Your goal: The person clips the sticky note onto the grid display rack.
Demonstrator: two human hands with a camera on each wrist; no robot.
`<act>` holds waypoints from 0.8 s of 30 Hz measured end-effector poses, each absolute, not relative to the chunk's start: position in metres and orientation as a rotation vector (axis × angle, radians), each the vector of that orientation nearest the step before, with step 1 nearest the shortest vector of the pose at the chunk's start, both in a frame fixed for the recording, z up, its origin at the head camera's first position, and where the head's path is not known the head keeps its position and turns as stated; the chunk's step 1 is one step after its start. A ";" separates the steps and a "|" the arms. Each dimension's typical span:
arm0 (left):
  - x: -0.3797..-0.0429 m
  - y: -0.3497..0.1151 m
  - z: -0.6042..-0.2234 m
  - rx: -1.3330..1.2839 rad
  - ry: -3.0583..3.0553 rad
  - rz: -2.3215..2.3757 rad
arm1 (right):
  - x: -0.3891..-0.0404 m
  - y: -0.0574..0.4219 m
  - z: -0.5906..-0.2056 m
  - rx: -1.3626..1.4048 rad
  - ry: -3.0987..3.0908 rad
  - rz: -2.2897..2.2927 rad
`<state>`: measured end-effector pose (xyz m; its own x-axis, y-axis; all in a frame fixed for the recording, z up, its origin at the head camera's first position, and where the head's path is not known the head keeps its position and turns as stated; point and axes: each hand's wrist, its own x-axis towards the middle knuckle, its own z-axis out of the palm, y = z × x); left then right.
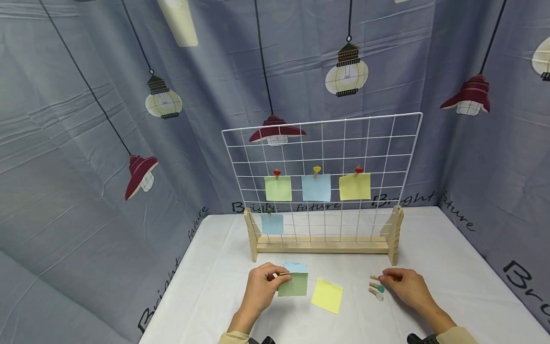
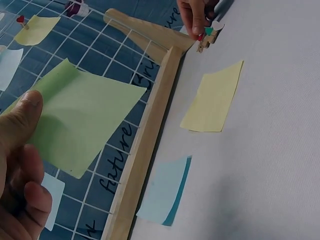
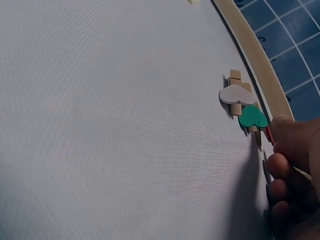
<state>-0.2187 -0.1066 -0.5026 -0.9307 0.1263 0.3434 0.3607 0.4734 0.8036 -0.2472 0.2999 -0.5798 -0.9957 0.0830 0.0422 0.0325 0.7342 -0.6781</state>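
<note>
My left hand (image 1: 259,286) pinches a green sticky note (image 2: 90,115) between thumb and fingers, above the table in front of the rack. Behind it, light blue sticky notes (image 2: 162,192) lie on the white table, partly covered in the head view. To its right is a yellow sticky note (image 1: 327,296). My right hand (image 1: 406,285) pinches a small wooden clothespin (image 1: 374,277) with a red heart, down at the table. Two more clothespins lie just beside it, one with a green heart (image 3: 253,116) and one with a white heart (image 3: 236,94).
A white wire grid (image 1: 322,122) stands upright in a wooden base (image 1: 322,247) behind my hands. Heart clothespins hold a green note (image 1: 278,189), a blue note (image 1: 316,188) and a yellow note (image 1: 354,187) in a row. Another blue note (image 1: 272,224) hangs lower left.
</note>
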 end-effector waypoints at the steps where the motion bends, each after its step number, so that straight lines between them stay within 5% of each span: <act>1: -0.219 -0.106 -0.503 -0.419 -2.484 -1.446 | -0.247 0.300 -0.580 -0.084 -2.864 1.106; 24: -0.221 -0.107 -0.504 -0.545 -2.507 -1.304 | -0.248 0.298 -0.584 -0.128 -2.825 1.076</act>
<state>-0.2209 -0.1067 -0.5040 -0.8949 0.2061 0.3958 0.4424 0.5257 0.7265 -0.2476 0.2979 -0.5836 -0.9897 0.1199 0.0780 0.0376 0.7442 -0.6669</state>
